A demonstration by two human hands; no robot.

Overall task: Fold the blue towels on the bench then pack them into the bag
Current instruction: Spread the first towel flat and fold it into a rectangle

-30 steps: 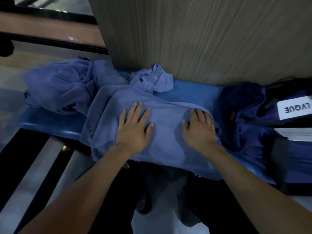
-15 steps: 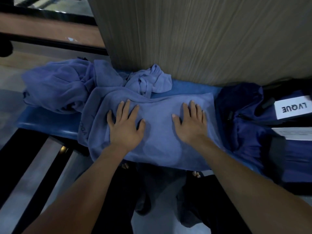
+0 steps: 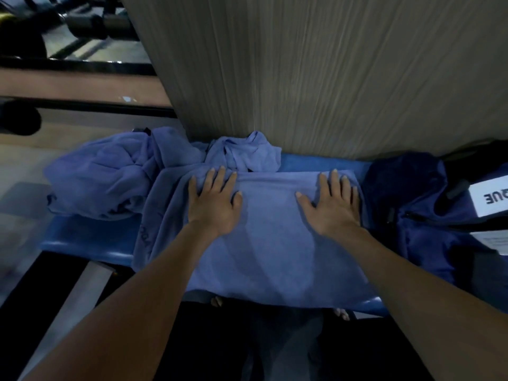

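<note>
A blue towel [image 3: 269,243] lies spread flat across the blue bench [image 3: 82,240], its near edge hanging over the front. My left hand [image 3: 214,204] presses flat on its left part with fingers straight. My right hand [image 3: 332,207] presses flat on its right part near the far right corner. A crumpled blue towel [image 3: 96,177] is heaped on the bench to the left. A smaller bunched one [image 3: 244,155] sits against the wall behind the spread towel. The dark blue bag [image 3: 417,210] rests on the bench to the right.
A ribbed grey wall panel [image 3: 316,78] rises right behind the bench. A white label [image 3: 492,196] and a paper sheet [image 3: 494,240] lie on the bag at the right edge. Dark floor and a metal rail [image 3: 82,284] lie below left.
Both hands have slid away from me across the towel, toward its far edge, spreading apart. The towel now lies flatter and squarer on the bench.
</note>
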